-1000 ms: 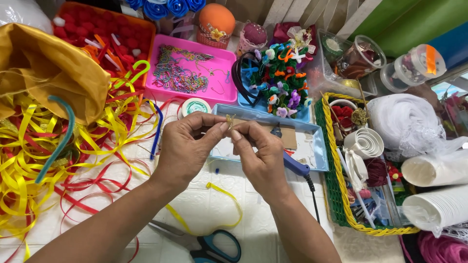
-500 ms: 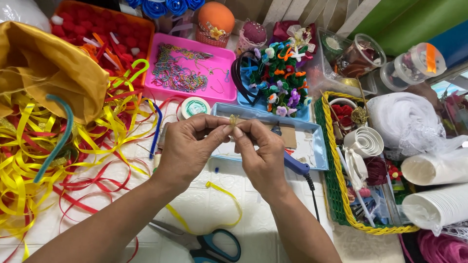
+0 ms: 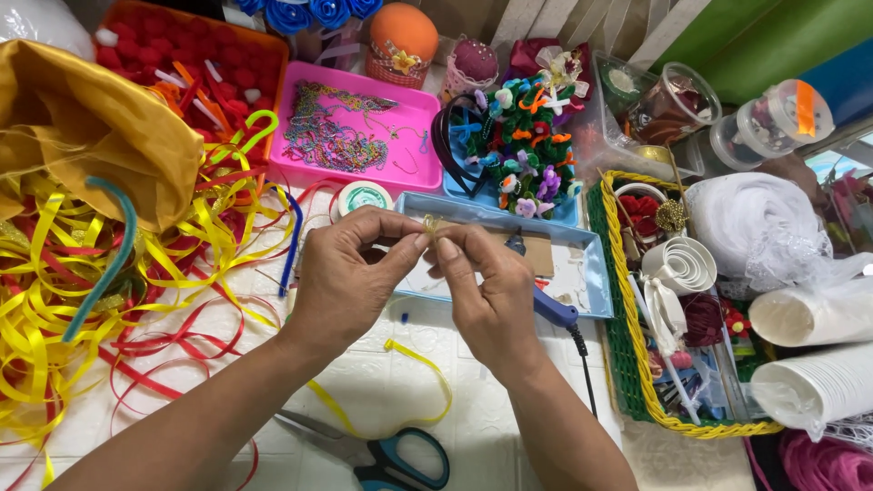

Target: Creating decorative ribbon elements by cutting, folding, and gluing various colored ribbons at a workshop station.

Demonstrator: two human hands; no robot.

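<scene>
Both hands pinching a tiny gold piece (image 3: 430, 224) above the light blue tray (image 3: 582, 273).

Left hand (image 3: 350, 277) and right hand (image 3: 486, 295) meeting just over the tray's near-left part, fingers (image 3: 406, 253) of each closed on the gold bit, too small to identify. Glue gun (image 3: 555, 311) lying at the tray's near edge. Pink tray (image 3: 359, 132) of chains beyond it, yellow basket (image 3: 627, 364) to its right, scissors (image 3: 400, 459) on the counter (image 3: 400, 382) nearer than the tray, yellow ribbons (image 3: 55, 309) far left.
</scene>
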